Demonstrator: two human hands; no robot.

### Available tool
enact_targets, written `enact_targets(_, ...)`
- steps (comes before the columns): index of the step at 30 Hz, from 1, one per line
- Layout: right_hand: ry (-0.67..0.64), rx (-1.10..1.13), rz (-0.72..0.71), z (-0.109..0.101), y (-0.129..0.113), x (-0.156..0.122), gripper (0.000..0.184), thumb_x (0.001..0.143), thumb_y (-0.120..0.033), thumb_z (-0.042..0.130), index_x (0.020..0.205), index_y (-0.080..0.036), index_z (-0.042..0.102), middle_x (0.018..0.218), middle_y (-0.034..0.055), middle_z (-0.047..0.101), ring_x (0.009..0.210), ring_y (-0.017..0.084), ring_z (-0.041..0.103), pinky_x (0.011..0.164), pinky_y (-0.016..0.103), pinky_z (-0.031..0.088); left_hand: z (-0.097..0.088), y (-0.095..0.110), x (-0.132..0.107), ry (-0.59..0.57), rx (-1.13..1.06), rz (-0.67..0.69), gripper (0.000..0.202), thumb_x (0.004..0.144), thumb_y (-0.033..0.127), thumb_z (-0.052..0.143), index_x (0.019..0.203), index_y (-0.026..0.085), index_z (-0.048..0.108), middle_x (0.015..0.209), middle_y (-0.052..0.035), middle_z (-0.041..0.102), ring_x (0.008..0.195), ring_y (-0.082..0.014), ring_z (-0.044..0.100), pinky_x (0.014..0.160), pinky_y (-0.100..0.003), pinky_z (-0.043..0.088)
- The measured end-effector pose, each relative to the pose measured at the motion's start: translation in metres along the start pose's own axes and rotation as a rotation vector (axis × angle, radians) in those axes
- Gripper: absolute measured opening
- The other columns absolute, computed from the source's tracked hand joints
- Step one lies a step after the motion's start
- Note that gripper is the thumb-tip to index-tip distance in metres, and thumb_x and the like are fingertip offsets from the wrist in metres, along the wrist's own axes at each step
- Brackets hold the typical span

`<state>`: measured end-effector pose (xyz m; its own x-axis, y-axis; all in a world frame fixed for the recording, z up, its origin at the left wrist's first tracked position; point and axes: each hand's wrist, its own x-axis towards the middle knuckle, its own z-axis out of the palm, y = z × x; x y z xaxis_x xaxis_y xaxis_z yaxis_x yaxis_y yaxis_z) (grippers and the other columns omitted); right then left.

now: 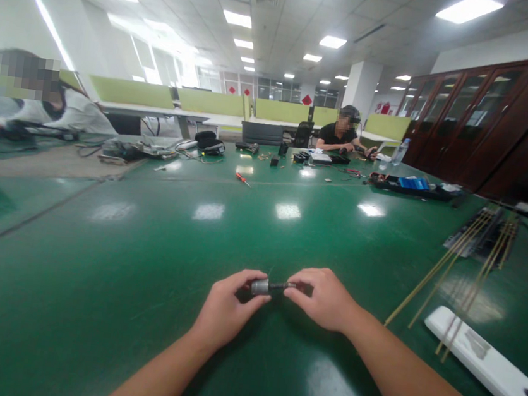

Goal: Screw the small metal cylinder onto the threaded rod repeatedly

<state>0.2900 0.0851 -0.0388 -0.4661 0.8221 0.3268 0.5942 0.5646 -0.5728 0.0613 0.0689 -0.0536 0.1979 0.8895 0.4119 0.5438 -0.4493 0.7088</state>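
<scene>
Left hand (225, 308): curled, fingers pinched on the silver end of a small cylinder part (267, 286), just above the green table (142, 260).
Right hand (322, 297): fingers closed narrow on the dark end of the same part, thumb and forefinger at its tip.
Cylinder part: held level between both hands, low over the near middle of the table; finer detail too small to tell.
Brass rods (451, 264): thin, several, lying slantwise to the right of the hands, apart from them.
White strip (487, 366): flat, long, at the near right, some rod ends resting across it.
Black tray (484, 232): beyond the rods, at the right edge.
Red screwdriver (242, 178): lying alone, well beyond the hands.
Far end: person in black (340, 137) seated among small tools and boxes.
Far left: another person in white (71, 114) seated, cables nearby.
</scene>
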Motion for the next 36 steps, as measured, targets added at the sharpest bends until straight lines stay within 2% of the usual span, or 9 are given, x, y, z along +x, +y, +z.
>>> enact_targets(8, 0.005, 0.005, -0.001, 0.0008, 0.0003, -0.0003, 0.014, 0.088, -0.030, 0.064, 0.088, -0.020, 0.074, 0.079, 0.0013, 0.071, 0.071, 0.015, 0.061, 0.067, 0.026, 0.041, -0.0009, -0.0006, 0.0001, -0.006, 0.009, -0.011, 0.025, 0.077, 0.026, 0.074, 0.102, 0.025, 0.070, 0.098, -0.0006, 0.073, 0.086, -0.0186, 0.068, 0.081, -0.030, 0.053)
enact_targets(14, 0.002, 0.001, -0.003, 0.0002, 0.0019, -0.0007, 0.014, 0.088, -0.030, 0.064, 0.090, -0.020, 0.074, 0.082, 0.0025, 0.072, 0.074, 0.016, 0.062, 0.068, 0.027, 0.042, -0.0006, -0.0006, -0.0004, -0.002, 0.008, -0.004, 0.025, 0.078, 0.028, 0.072, 0.102, 0.023, 0.070, 0.098, -0.0031, 0.073, 0.087, -0.0199, 0.067, 0.081, -0.032, 0.054)
enact_targets(28, 0.011, 0.016, 0.003, -0.0005, 0.0028, -0.0014, 0.013, 0.088, -0.029, 0.064, 0.091, -0.021, 0.073, 0.082, 0.0018, 0.072, 0.074, 0.016, 0.063, 0.071, 0.028, 0.043, -0.0006, -0.0033, -0.0002, -0.010, 0.003, -0.020, 0.026, 0.078, 0.026, 0.074, 0.103, 0.026, 0.070, 0.099, 0.0010, 0.073, 0.089, -0.0181, 0.066, 0.083, -0.031, 0.051)
enact_targets(36, 0.010, 0.009, 0.005, -0.0010, 0.0030, -0.0013, 0.014, 0.088, -0.029, 0.063, 0.091, -0.021, 0.073, 0.083, 0.0016, 0.072, 0.075, 0.016, 0.063, 0.071, 0.027, 0.043, -0.0006, -0.0038, 0.0001, -0.010, -0.007, -0.026, 0.026, 0.078, 0.026, 0.075, 0.103, 0.026, 0.070, 0.099, 0.0005, 0.073, 0.088, -0.0184, 0.066, 0.082, -0.031, 0.051)
